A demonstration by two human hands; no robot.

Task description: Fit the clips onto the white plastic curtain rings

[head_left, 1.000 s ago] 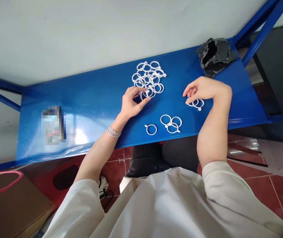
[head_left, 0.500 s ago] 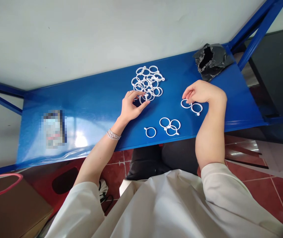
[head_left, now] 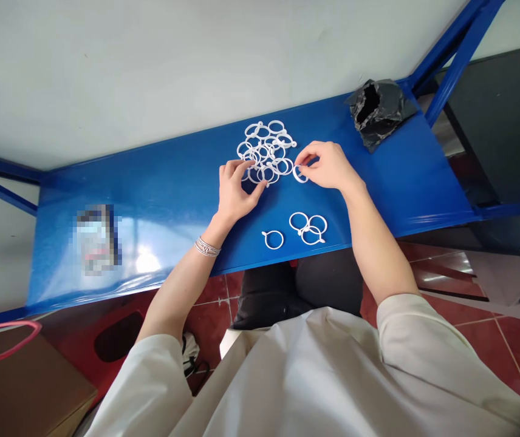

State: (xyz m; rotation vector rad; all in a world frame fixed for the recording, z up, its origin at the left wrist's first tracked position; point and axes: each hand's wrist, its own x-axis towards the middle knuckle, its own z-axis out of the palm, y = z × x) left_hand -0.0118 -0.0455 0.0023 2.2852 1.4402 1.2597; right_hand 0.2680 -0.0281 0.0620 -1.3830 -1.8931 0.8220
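Observation:
Several white curtain rings (head_left: 263,149), each with a small eyelet, lie in an overlapping pile on the blue tabletop. My left hand (head_left: 238,191) rests at the pile's near left edge, thumb and fingers apart around the nearest rings; nothing is visibly gripped. To the right of the pile, my right hand (head_left: 326,165) pinches a white curtain ring (head_left: 300,176) between thumb and fingers. Whether a second ring overlaps it is unclear. Nearer the front edge sit three touching rings (head_left: 308,227) and one separate ring (head_left: 274,240).
A crumpled black plastic bag (head_left: 376,112) stands at the back right of the blue table (head_left: 173,182). At the left is a blurred flat object (head_left: 98,240). Blue frame bars (head_left: 463,64) rise at the right corner, with a pale wall (head_left: 187,67) behind.
My right hand has moved left from the table's right side to the pile, bringing the rings it was at. My left hand stays beside the pile.

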